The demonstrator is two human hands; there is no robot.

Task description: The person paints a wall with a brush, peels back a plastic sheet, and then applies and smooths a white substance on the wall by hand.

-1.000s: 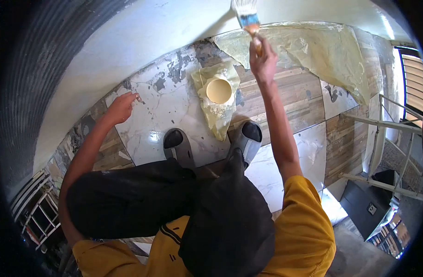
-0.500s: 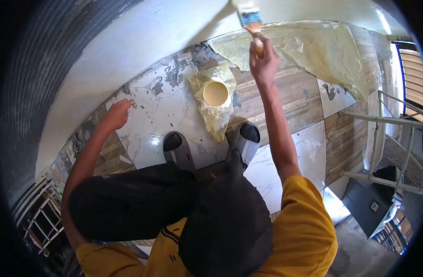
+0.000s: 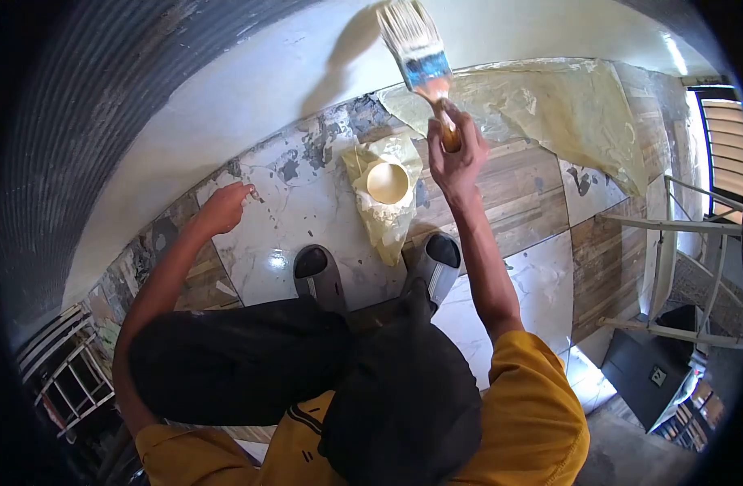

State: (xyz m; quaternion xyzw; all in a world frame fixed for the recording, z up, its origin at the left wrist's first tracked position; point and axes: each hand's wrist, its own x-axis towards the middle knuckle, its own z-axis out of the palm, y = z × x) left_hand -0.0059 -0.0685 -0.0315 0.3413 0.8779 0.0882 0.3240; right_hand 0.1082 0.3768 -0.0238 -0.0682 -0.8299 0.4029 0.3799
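The only view looks steeply down from the person's head, facing a smooth white wall (image 3: 250, 73) at twelve o'clock, with the patterned tiled floor (image 3: 278, 235) below and dark-trousered knees close at six.

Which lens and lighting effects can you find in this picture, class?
Head view: dark, rounded corners and a bowed lower edge to the pale wall; a soft shadow beside the paintbrush; bright glare on the floor tile.
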